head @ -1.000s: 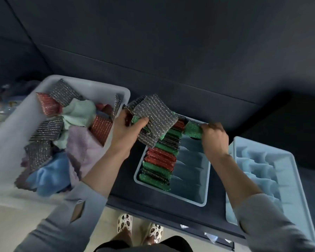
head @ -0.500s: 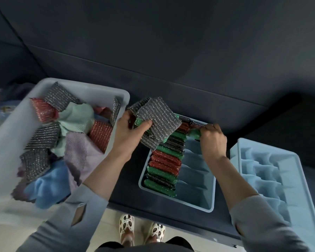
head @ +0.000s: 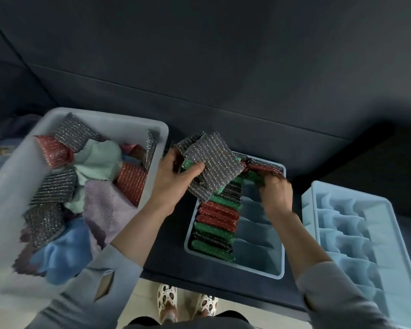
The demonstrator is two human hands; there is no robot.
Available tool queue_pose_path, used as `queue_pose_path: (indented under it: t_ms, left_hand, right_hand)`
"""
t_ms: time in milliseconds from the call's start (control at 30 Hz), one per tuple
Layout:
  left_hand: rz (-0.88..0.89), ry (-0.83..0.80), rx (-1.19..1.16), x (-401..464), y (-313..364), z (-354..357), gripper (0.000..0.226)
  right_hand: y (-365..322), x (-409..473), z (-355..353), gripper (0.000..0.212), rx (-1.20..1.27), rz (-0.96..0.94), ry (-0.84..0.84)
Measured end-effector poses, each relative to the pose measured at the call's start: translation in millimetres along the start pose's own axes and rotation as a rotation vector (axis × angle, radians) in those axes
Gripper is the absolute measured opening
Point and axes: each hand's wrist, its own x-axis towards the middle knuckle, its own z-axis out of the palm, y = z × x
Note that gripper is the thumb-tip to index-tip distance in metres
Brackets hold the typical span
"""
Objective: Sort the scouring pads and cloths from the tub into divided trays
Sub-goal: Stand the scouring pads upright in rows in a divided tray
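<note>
A pale tub (head: 7, 176) at the left holds grey, red and green scouring pads and loose cloths (head: 97, 162). My left hand (head: 173, 179) grips a bunch of pads (head: 214, 167), grey ones on top and a green one under the thumb, above the far left corner of the middle divided tray (head: 274, 273). That tray's left column is packed with rolled green, red and black pads (head: 215, 229). My right hand (head: 277, 193) pinches a green pad (head: 254, 178) down at the far end of the tray's right column.
A second light blue divided tray (head: 380, 203) stands at the right with nothing in its slots. All sit on a dark table whose near edge runs below the trays. My feet in patterned shoes (head: 167, 299) show on the floor beneath.
My right hand has pushed the green pad lower into the far slot of the middle tray. The left hand has kept its bunch of pads almost still.
</note>
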Motion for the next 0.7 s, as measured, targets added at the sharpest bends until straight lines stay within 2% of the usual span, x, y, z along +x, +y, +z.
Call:
queue_pose_path:
  t_ms: [67, 100, 133, 200, 233, 300, 367, 433, 500, 567, 633, 667, 700]
  left_hand:
    - [-0.003, -0.025, 0.015, 1, 0, 3, 0.078]
    - [-0.008, -0.033, 0.020, 2, 0, 5, 0.085]
    - [-0.009, -0.041, 0.035, 2, 1, 7, 0.091]
    - [-0.004, -0.070, 0.072, 1, 2, 12, 0.098]
    - [-0.003, -0.089, 0.084, 0, 3, 15, 0.100]
    - [0.024, -0.124, 0.098, -1, 4, 19, 0.094]
    - [0.051, -0.165, 0.110, -3, 5, 20, 0.079]
    - [0.067, -0.204, 0.136, -6, 5, 20, 0.065]
    - [0.106, -0.215, 0.166, -8, 4, 21, 0.059]
    - [0.114, -0.185, 0.180, -10, 4, 23, 0.057]
    - [0.080, -0.179, 0.144, -8, 1, 22, 0.049]
    - [0.051, -0.175, 0.114, -6, -1, 21, 0.044]
    - [0.028, -0.161, 0.093, -4, -3, 20, 0.041]
  right_hand:
    - [-10, -5, -11, 0.016, 0.133, 0.005, 0.119]
    - [-19, -8, -23, 0.018, 0.271, -0.001, 0.190]
    - [-31, -11, -36, 0.021, 0.465, 0.029, 0.187]
    - [-51, -17, -59, 0.019, 0.826, 0.083, -0.012]
    - [-54, -19, -62, 0.013, 0.887, 0.056, -0.110]
    - [-56, -21, -64, 0.011, 0.904, 0.002, -0.175]
    - [-50, -21, -62, 0.026, 0.915, 0.054, -0.118]
    - [-45, -22, -62, 0.024, 0.929, 0.089, -0.103]
    - [-40, -27, -63, 0.017, 0.957, 0.123, -0.156]
    - [-31, -28, -60, 0.028, 1.048, 0.205, -0.221]
    - [-20, -27, -59, 0.055, 1.196, 0.385, -0.164]
    - [-12, -25, -59, 0.060, 1.233, 0.462, -0.093]
    - [-5, -24, -63, 0.049, 1.199, 0.483, -0.003]
